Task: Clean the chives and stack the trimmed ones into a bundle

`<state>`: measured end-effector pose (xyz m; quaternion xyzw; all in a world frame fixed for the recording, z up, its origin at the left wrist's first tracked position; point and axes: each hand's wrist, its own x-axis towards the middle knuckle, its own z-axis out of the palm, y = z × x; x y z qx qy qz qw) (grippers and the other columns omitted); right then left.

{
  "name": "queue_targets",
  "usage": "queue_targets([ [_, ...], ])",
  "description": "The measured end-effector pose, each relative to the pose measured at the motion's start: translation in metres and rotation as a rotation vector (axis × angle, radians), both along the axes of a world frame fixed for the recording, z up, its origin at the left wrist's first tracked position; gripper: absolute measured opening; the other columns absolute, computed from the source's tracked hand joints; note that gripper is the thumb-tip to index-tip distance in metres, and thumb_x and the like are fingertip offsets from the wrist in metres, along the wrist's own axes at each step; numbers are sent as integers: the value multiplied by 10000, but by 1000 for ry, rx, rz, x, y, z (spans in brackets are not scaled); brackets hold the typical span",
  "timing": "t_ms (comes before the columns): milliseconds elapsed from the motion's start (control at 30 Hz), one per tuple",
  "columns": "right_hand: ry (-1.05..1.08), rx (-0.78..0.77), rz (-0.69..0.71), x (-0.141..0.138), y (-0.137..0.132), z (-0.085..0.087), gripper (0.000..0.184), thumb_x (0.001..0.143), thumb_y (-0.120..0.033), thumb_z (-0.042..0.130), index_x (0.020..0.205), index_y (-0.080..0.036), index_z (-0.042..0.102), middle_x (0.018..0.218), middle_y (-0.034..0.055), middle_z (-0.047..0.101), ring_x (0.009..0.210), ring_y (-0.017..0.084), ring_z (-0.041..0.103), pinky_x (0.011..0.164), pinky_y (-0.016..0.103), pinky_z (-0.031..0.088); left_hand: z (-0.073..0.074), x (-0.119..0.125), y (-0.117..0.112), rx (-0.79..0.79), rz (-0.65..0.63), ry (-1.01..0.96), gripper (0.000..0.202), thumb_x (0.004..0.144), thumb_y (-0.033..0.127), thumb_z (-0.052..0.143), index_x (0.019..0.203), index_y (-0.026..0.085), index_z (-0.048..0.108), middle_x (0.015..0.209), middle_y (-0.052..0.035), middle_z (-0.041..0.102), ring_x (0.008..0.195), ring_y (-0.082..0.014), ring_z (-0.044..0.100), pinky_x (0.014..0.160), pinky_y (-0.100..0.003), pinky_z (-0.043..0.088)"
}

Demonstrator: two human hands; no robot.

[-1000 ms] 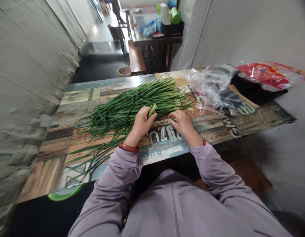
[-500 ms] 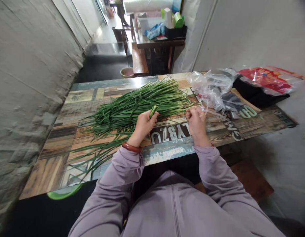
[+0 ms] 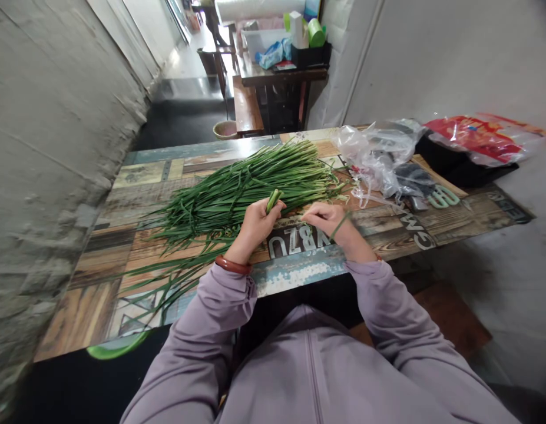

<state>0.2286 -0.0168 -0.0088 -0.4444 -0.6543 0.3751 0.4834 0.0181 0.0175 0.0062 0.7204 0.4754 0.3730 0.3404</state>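
Note:
A large heap of green garlic chives (image 3: 250,182) lies across the table, pale stem ends toward the right. My left hand (image 3: 257,227) is closed around a small bunch of chives (image 3: 275,200), its cut ends poking up above the thumb. Long leaves from that side trail over the table toward the lower left. My right hand (image 3: 332,222) is in a pinch just right of the left one, fingertips pointing left. A single green chive (image 3: 341,225) runs across the back of it and appears held in its fingers.
Crumpled clear plastic bags (image 3: 379,156) lie on the patterned table (image 3: 294,274) to the right, beside scissors with pale green handles (image 3: 443,196). Farther right is a red and clear package (image 3: 480,138). A green rim (image 3: 118,348) shows below the table's left edge. Walls flank both sides.
My right hand has moved left from the heap's stem ends toward my left hand, and a green chive now shows across it. My left hand keeps its bunch nearly still.

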Motion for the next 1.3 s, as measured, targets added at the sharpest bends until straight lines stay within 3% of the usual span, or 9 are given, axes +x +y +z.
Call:
queue_targets([
  [300,-178,144,-208,-15,5,-12,134,815,-341,689,765,-223,731,748,19,681,669,151,588,626,294,459,3,9,-10,-173,-285,23,319,867,431,533,702,160,573,606,27,524,564,-94,425,540,-215,322],
  [467,-247,170,-248,-10,6,-16,153,862,-327,636,784,-229,724,748,15,672,705,162,599,681,300,471,3,10,-10,-155,-245,19,269,831,402,554,699,171,520,607,48,422,589,-91,368,549,-216,291],
  [667,-335,220,-254,-9,4,-15,227,921,-342,552,775,-237,690,778,25,666,796,183,619,775,320,469,5,10,-10,-127,-229,41,273,842,348,546,642,180,468,567,50,442,570,-91,374,546,-224,289],
  [833,-90,51,-428,-5,10,-20,308,886,-446,570,697,-208,625,660,-1,615,653,148,551,634,277,433,5,9,-12,-170,-317,-4,260,839,332,573,645,172,507,552,51,484,538,-81,413,538,-217,320],
  [933,106,-64,-499,1,14,-24,398,915,-530,493,703,-209,596,622,-10,578,574,128,502,557,259,402,6,8,-12,-240,-276,-99,258,847,342,582,665,173,512,553,47,530,480,-70,426,498,-213,328],
  [1033,26,-44,-431,1,14,-25,422,907,-541,508,660,-207,583,635,4,585,591,133,527,593,274,440,9,6,-10,-325,-187,-287,211,851,352,606,773,177,518,620,26,619,446,-70,484,451,-206,334],
  [1133,-111,31,-298,-6,10,-22,292,851,-472,612,853,-192,692,877,48,692,741,152,616,710,292,499,10,4,-8,-355,-146,-441,204,854,340,626,834,175,507,673,9,661,465,-68,538,449,-190,371],
  [1200,-109,-29,-174,-13,5,-18,328,863,-456,591,1008,-188,709,951,57,716,700,138,622,670,284,506,10,4,-7,-346,-119,-489,191,861,325,620,845,170,509,700,1,676,482,-69,567,448,-181,389],
  [1300,-91,-231,74,-24,-3,-11,366,871,-451,567,1066,-173,703,830,35,730,481,89,515,499,247,440,9,5,-7,-327,-90,-515,191,852,317,633,849,164,518,734,-13,693,514,-80,610,434,-171,395],
])
